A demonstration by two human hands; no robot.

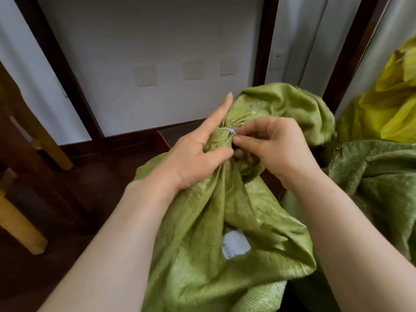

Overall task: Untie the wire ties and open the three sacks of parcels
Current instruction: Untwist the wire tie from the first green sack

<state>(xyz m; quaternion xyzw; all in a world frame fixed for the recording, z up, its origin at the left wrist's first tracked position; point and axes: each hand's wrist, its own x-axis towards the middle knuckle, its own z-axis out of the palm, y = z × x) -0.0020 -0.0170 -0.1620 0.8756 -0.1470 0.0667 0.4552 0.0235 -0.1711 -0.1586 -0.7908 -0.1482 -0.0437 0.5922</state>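
- Behind the sacks you've got a pale wall [157,52] w/ dark wood trim, and a dark wood floor [94,188] below.
- You're on the green sack [213,221] right in front of you. It stands on the floor, its neck bunched tight up top.
- Your left hand [195,158] holds that neck just under the tie. The thumb and lower fingers squeeze the cloth; the pointer finger sticks out straight, touching nothing.
- Your right hand [276,149] is at the wire tie [230,131], a thin pale band round the neck. Thumb and pointer are pinched together right at it, prob. on its loose end, but it's too small and blurry to be sure.
- So the step is: undo this tie. It's not off yet; the neck is shut.
- Next move needs a good pinch on the wire end, then twist it back the other way. Keep the left hand tight so the neck can't spin w/ it.
- Then pull the tie off and spread the mouth wide.
- More to do after: another green sack [378,176] sits to your right, and a yellow sack [382,104] is behind it. Can't tell if those are tied.
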